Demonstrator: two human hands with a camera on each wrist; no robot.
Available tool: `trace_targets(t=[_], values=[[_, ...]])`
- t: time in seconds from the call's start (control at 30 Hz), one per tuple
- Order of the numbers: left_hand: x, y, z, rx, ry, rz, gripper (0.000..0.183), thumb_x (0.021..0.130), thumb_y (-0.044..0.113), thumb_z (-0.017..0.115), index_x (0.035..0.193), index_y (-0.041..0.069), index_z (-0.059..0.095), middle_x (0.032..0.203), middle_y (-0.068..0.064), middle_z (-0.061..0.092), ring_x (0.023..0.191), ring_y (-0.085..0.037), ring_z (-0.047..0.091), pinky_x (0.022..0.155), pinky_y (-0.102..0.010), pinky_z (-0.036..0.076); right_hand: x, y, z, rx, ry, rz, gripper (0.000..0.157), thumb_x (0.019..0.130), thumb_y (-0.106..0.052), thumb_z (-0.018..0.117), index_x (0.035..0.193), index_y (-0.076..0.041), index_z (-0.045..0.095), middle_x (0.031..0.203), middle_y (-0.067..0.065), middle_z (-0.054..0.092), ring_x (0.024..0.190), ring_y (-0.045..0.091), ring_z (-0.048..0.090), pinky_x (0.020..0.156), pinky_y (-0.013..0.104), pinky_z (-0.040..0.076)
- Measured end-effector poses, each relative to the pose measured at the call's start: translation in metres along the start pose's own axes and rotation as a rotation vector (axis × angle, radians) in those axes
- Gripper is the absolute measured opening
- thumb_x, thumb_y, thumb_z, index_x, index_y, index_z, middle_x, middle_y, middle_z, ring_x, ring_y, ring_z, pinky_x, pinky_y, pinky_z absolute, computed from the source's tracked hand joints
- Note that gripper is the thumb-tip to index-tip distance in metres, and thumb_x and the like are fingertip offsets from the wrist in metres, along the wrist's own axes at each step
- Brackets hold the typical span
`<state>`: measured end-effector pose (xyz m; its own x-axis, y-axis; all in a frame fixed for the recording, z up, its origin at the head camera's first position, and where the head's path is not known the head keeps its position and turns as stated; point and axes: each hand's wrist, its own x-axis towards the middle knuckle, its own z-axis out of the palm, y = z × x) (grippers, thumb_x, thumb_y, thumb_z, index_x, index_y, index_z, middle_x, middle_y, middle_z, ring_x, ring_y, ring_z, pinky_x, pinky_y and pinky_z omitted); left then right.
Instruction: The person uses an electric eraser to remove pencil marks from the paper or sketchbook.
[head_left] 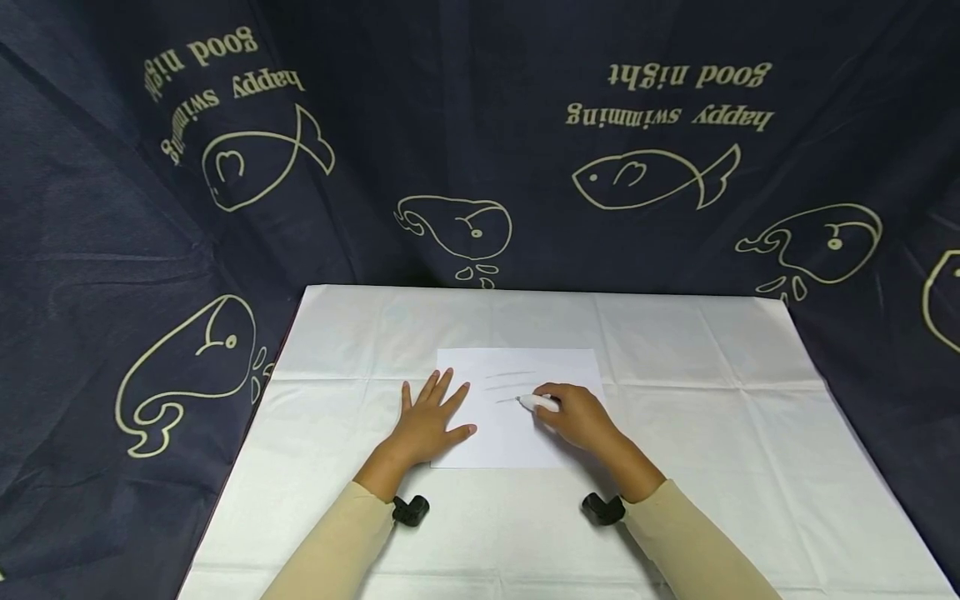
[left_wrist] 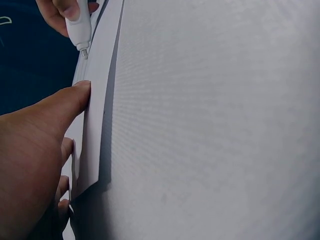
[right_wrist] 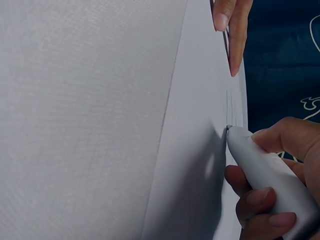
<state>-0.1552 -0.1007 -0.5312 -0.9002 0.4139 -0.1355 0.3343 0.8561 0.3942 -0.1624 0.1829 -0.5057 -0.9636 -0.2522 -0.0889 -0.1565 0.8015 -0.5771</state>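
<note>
Paper (head_left: 498, 442) lies on the white cloth (head_left: 720, 467) near the middle of the head frame, a little below centre. Three thin grey lines (head_left: 510, 387) run across its upper part, roughly level, one under another.

The left hand (head_left: 429, 427) rests palm down over the paper's left edge, its fingers and thumb spread wide. The right hand (head_left: 579, 418), over the paper's right part, pinches a white pen (head_left: 538, 403) between thumb and fingers; the pen slants with its tip to the left, at the right end of the lowest line. In the right wrist frame the pen fills the lower right, the fingers curled round it, and a broad shadow falls on the paper beside it. In the left wrist frame the pen appears at the upper left, above the left thumb.

Beige sleeves (head_left: 333, 542) enter from the bottom of the head frame. A dark curtain (head_left: 525, 50) with pale fish drawings fills the top.
</note>
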Motion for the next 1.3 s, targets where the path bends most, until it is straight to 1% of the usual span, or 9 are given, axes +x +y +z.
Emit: trace_targets(t=[0.17, 0.23, 0.43, 0.53, 0.63, 0.77, 1.1, 1.2, 1.3], values=[[-0.0005, 0.0005, -0.0016, 0.007, 0.009, 0.003, 0.074, 0.099, 0.058, 0.054, 0.16, 0.023, 0.032, 0.172, -0.011, 0.011, 0.159, -0.036, 0.005, 0.117, -0.076, -0.003, 0.0004, -0.0015, 0.0001, 0.02, -0.007, 0.004, 0.028, 0.092, -0.024, 0.073, 0.119, -0.013, 0.074, 0.06, -0.004, 0.042, 0.057, 0.012, 0.034, 0.059, 0.029, 0.035], [-0.0003, 0.0005, -0.0018, 0.012, 0.012, 0.004, 0.074, 0.099, 0.058, 0.054, 0.16, 0.023, 0.032, 0.172, -0.011, 0.011, 0.159, -0.036, 0.005, 0.117, -0.077, -0.002, 0.0007, -0.0017, 0.0005, 0.023, -0.001, 0.01, 0.028, 0.092, -0.024, 0.073, 0.118, -0.014, 0.074, 0.064, -0.003, 0.052, 0.058, 0.012, 0.036, 0.058, 0.029, 0.036], [-0.0004, 0.0002, -0.0017, 0.005, 0.009, 0.004, 0.074, 0.098, 0.058, 0.054, 0.16, 0.023, 0.032, 0.172, -0.01, 0.011, 0.159, -0.036, 0.005, 0.117, -0.077, -0.003, 0.0011, -0.0005, 0.0014, 0.013, 0.001, 0.0, 0.027, 0.092, -0.023, 0.072, 0.117, -0.014, 0.074, 0.064, 0.0, 0.051, 0.06, 0.014, 0.038, 0.061, 0.03, 0.037], [0.0, -0.0001, -0.0009, 0.005, 0.006, 0.006, 0.074, 0.099, 0.058, 0.054, 0.16, 0.023, 0.032, 0.172, -0.01, 0.01, 0.159, -0.036, 0.005, 0.117, -0.076, -0.003, 0.0007, -0.0004, 0.0014, -0.009, 0.022, -0.01, 0.026, 0.092, -0.023, 0.073, 0.116, -0.014, 0.075, 0.075, 0.002, 0.063, 0.067, 0.012, 0.045, 0.067, 0.032, 0.044], [0.0004, -0.0008, 0.0003, 0.003, 0.007, 0.006, 0.074, 0.099, 0.058, 0.054, 0.16, 0.023, 0.032, 0.172, -0.01, 0.01, 0.159, -0.036, 0.004, 0.117, -0.077, -0.003, 0.0005, -0.0007, 0.0013, -0.009, 0.025, -0.001, 0.026, 0.092, -0.024, 0.073, 0.116, -0.015, 0.075, 0.077, 0.004, 0.065, 0.066, 0.012, 0.045, 0.067, 0.033, 0.044], [0.0009, -0.0015, 0.0014, 0.001, 0.006, 0.005, 0.075, 0.099, 0.058, 0.054, 0.16, 0.023, 0.032, 0.172, -0.011, 0.01, 0.159, -0.036, 0.004, 0.117, -0.077, -0.003, 0.0006, -0.0012, 0.0013, 0.005, 0.006, 0.006, 0.027, 0.092, -0.024, 0.073, 0.117, -0.015, 0.074, 0.064, 0.0, 0.052, 0.06, 0.013, 0.038, 0.061, 0.03, 0.037], [0.0011, -0.0016, 0.0013, 0.007, 0.012, 0.008, 0.074, 0.099, 0.058, 0.054, 0.16, 0.022, 0.032, 0.172, -0.011, 0.011, 0.159, -0.037, 0.005, 0.117, -0.077, -0.002, 0.0007, -0.001, 0.0024, 0.009, 0.005, 0.002, 0.027, 0.092, -0.024, 0.072, 0.118, -0.014, 0.074, 0.06, -0.005, 0.041, 0.058, 0.012, 0.034, 0.059, 0.029, 0.035], [0.0009, -0.0018, 0.0015, 0.011, 0.006, 0.005, 0.074, 0.099, 0.058, 0.054, 0.16, 0.023, 0.031, 0.172, -0.011, 0.01, 0.159, -0.036, 0.004, 0.117, -0.077, -0.003, 0.0005, -0.0006, 0.0032, 0.003, 0.01, -0.002, 0.027, 0.092, -0.024, 0.072, 0.117, -0.014, 0.074, 0.062, 0.0, 0.048, 0.06, 0.014, 0.037, 0.06, 0.03, 0.036], [0.0009, -0.0013, 0.0009, 0.012, 0.008, 0.004, 0.074, 0.099, 0.059, 0.054, 0.16, 0.024, 0.031, 0.172, -0.011, 0.011, 0.159, -0.036, 0.005, 0.117, -0.077, -0.002, 0.0007, -0.0005, 0.0039, -0.013, 0.032, -0.011, 0.026, 0.092, -0.024, 0.073, 0.116, -0.015, 0.075, 0.079, 0.004, 0.067, 0.067, 0.013, 0.048, 0.064, 0.032, 0.042]])
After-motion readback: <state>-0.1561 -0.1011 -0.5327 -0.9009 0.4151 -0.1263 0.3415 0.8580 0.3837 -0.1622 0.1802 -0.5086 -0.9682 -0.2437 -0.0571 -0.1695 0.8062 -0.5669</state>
